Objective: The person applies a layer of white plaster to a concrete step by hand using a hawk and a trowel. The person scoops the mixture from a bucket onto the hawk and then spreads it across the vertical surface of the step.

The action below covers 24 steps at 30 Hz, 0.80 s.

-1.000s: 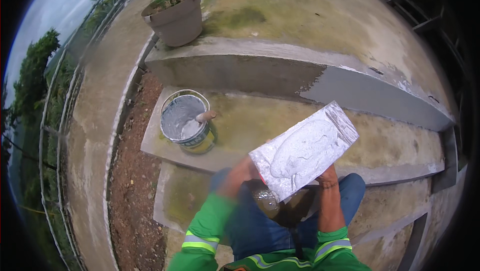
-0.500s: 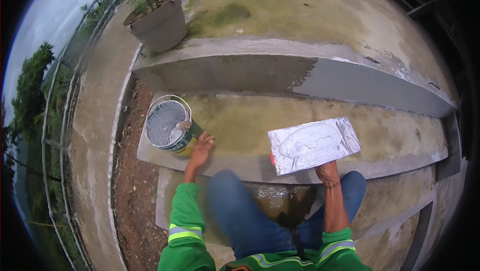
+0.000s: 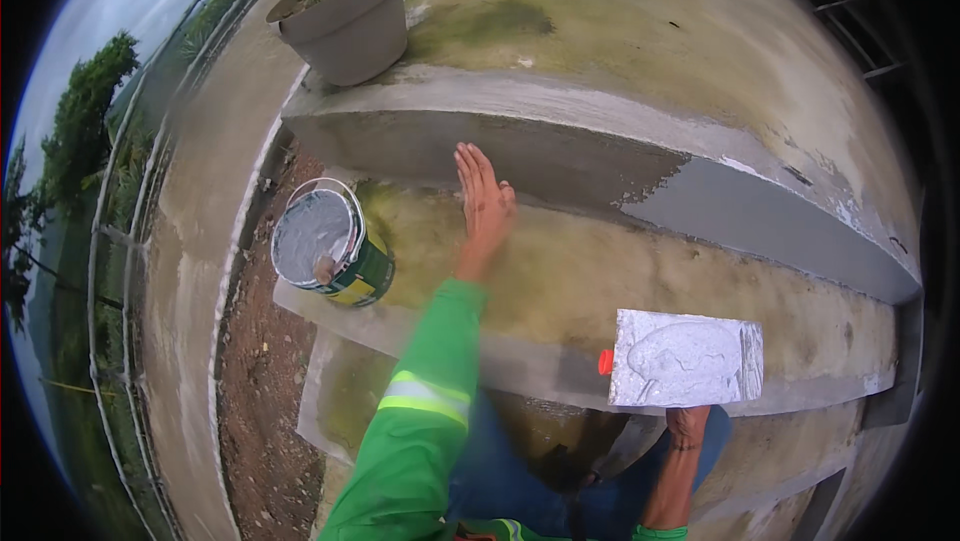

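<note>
My left hand (image 3: 486, 203) reaches forward with its fingers stretched out, holding nothing. It is at the bare, darker part of the step riser (image 3: 570, 163); whether the palm touches it I cannot tell. A smooth grey coat (image 3: 740, 203) covers the riser's right part. Low on the right, my right hand (image 3: 687, 427) grips a plastering trowel from beneath, its fingers mostly hidden. Wet grey paste lies on the upturned trowel blade (image 3: 690, 359), and a red handle end (image 3: 606, 361) pokes out at its left. Left of my left arm stands a bucket (image 3: 374, 269) of grey paste, a handle (image 3: 324, 269) leaning in it.
The bucket stands on a mossy concrete tread (image 3: 560, 261), near its left end. A potted plant (image 3: 350, 31) sits on the step above. Along the left run a strip of reddish soil (image 3: 262, 411), a concrete path (image 3: 185, 271) and a railing (image 3: 95, 311).
My left hand has left the bucket's side and moved forward and right to the riser. The trowel has shifted right and nearer me and is turned more level. The view has shifted slightly.
</note>
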Available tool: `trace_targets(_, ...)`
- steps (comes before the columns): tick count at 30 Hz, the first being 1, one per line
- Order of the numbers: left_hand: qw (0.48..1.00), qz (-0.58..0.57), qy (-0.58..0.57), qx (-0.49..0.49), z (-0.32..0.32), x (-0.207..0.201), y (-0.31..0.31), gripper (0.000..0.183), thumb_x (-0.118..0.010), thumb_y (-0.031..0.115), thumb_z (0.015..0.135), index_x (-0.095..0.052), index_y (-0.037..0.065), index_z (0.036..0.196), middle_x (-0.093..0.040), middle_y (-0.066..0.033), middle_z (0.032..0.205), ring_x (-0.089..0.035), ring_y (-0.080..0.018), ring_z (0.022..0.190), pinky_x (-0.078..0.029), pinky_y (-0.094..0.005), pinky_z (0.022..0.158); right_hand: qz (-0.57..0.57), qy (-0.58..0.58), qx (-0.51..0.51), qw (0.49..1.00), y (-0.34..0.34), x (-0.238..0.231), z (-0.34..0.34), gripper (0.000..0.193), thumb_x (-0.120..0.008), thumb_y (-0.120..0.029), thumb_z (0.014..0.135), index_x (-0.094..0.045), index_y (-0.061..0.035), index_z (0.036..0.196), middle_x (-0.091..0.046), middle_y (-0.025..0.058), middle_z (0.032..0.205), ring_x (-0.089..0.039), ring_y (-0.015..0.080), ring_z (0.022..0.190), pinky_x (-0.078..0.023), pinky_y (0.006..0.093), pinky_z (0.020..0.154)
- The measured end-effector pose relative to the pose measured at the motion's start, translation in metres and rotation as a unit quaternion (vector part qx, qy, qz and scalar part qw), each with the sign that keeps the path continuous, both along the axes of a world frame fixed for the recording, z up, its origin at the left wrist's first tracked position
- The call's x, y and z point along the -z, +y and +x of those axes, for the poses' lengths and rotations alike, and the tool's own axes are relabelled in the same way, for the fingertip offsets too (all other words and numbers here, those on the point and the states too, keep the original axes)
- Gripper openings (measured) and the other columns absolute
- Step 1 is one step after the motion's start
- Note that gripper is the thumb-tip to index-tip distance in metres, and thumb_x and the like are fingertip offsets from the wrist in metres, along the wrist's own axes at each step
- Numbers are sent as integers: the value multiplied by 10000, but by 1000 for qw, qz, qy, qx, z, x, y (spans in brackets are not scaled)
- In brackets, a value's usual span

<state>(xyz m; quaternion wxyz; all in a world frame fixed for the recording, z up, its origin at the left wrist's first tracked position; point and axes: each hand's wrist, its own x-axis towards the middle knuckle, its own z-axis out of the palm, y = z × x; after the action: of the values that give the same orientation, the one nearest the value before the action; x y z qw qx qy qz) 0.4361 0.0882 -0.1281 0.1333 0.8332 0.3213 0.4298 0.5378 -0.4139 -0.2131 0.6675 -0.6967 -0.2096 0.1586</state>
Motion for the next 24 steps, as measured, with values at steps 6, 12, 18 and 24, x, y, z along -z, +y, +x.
trace_targets(6,998,17,19,-63,29,24,21,848,-475,106,840,-5,-148,1498,4,-376,1569,-31,-499,1478,-87,-557,1200,-182,-129,0,975,-29,-15,-2,484,-589,-194,972,-447,1,1392,-568,136,1333,-575,281,1174,-456,407,1034)
trace_targets(12,912,-227,265,-215,3,86,22,903,-471,162,833,74,-178,1468,101,-405,1546,21,-550,1456,-35,-562,1195,204,117,-30,971,-24,17,8,538,-574,-167,970,-373,-9,1443,-522,132,1390,-566,305,1199,-475,436,1017)
trace_targets(18,986,-112,-94,-78,32,57,46,861,-450,67,852,91,-124,1495,114,-398,1546,71,-543,1454,-77,-559,1197,-31,-28,-11,999,-35,37,-2,533,-629,-141,932,-420,26,1393,-558,160,1313,-577,276,1146,-479,395,995)
trace_targets(24,988,-117,-96,36,16,50,25,690,-454,45,910,-158,-81,1519,-126,-378,1555,-180,-492,1454,-234,-478,1179,-10,8,-2,1000,-32,23,4,533,-624,-141,934,-415,23,1397,-555,156,1320,-572,279,1156,-474,399,1002)
